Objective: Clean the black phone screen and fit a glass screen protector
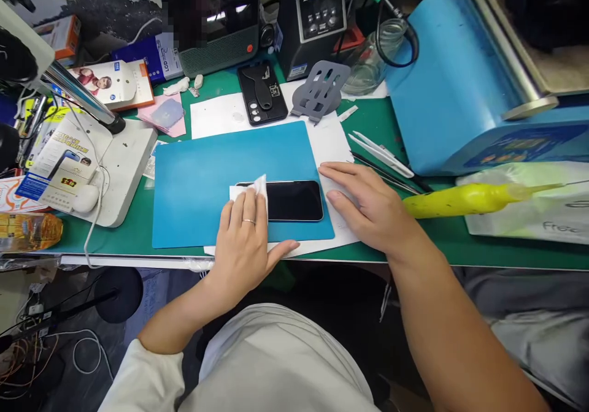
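A smartphone (295, 202) with a dark screen lies flat on a blue mat (197, 182). My left hand (242, 240) presses a white wipe (261, 186) onto the left end of the phone, its fingers together on top and the thumb held out to the side. Wipe and fingers hide that end. Just beyond the phone's right end, my right hand (370, 206) rests near the mat's edge over white paper (331, 139). Its fingers are stretched out, thumb apart, with nothing in them.
Behind the mat lie a black phone case (262, 93) and a grey stand (321, 90). Tweezers (381, 154) and a yellow bottle (460, 200) sit to the right, before a large blue machine (432, 93). A white lamp base (124, 167) stands left.
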The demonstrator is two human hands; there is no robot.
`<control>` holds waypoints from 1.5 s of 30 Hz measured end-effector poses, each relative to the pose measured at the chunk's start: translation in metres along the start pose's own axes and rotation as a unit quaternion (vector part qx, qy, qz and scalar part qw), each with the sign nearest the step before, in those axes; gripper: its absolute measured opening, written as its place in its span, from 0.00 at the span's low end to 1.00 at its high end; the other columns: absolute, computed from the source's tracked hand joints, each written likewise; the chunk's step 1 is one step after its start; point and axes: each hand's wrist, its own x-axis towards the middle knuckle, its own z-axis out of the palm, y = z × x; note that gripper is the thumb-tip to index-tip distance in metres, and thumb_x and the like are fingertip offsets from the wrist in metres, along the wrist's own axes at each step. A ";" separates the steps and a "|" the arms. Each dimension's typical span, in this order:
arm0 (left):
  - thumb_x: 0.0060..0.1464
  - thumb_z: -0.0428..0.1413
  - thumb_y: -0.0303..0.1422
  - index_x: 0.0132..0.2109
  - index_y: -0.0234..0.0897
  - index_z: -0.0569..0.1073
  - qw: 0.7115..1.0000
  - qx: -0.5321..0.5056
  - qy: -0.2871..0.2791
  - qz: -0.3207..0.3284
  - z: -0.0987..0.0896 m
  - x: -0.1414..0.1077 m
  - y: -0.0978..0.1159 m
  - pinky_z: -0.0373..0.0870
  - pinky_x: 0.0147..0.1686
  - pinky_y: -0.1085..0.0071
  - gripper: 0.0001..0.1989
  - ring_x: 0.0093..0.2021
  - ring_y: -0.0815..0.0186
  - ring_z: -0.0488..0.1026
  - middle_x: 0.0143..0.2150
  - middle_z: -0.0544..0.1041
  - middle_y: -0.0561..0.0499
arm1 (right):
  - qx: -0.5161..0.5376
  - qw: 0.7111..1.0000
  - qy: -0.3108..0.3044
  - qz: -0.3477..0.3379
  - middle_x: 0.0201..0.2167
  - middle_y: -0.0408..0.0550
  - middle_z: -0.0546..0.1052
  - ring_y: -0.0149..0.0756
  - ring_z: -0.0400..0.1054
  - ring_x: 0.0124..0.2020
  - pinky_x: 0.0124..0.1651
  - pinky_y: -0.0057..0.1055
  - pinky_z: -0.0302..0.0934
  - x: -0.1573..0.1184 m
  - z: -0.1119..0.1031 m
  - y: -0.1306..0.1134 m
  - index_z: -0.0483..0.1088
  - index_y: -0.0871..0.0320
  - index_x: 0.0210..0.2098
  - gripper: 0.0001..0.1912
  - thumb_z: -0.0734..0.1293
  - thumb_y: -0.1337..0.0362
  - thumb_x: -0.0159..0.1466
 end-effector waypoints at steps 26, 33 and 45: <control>0.72 0.44 0.42 0.63 0.26 0.68 0.998 -0.009 0.055 -0.024 -0.005 -0.006 0.011 0.66 0.66 0.51 0.25 0.60 0.49 0.73 0.60 0.75 0.33 | -0.022 0.998 -0.045 0.024 0.65 0.56 0.68 0.56 0.63 0.67 0.68 0.58 0.60 -0.002 0.009 -0.002 0.63 0.50 0.68 0.25 0.55 0.53 0.75; 0.72 0.44 0.42 0.65 0.21 0.66 0.998 0.023 0.049 -0.036 -0.001 -0.011 0.009 0.64 0.67 0.50 0.28 0.64 0.46 0.71 0.64 0.72 0.30 | -0.014 0.998 -0.050 0.036 0.66 0.57 0.68 0.56 0.62 0.67 0.68 0.56 0.59 -0.003 0.008 -0.003 0.64 0.53 0.68 0.26 0.55 0.53 0.75; 0.73 0.43 0.43 0.67 0.23 0.66 0.998 0.025 0.024 -0.053 -0.005 -0.017 0.003 0.64 0.68 0.48 0.29 0.68 0.47 0.68 0.68 0.70 0.30 | -0.013 0.999 -0.041 0.010 0.66 0.58 0.68 0.57 0.63 0.66 0.65 0.60 0.62 -0.003 0.008 -0.002 0.63 0.50 0.69 0.26 0.55 0.54 0.74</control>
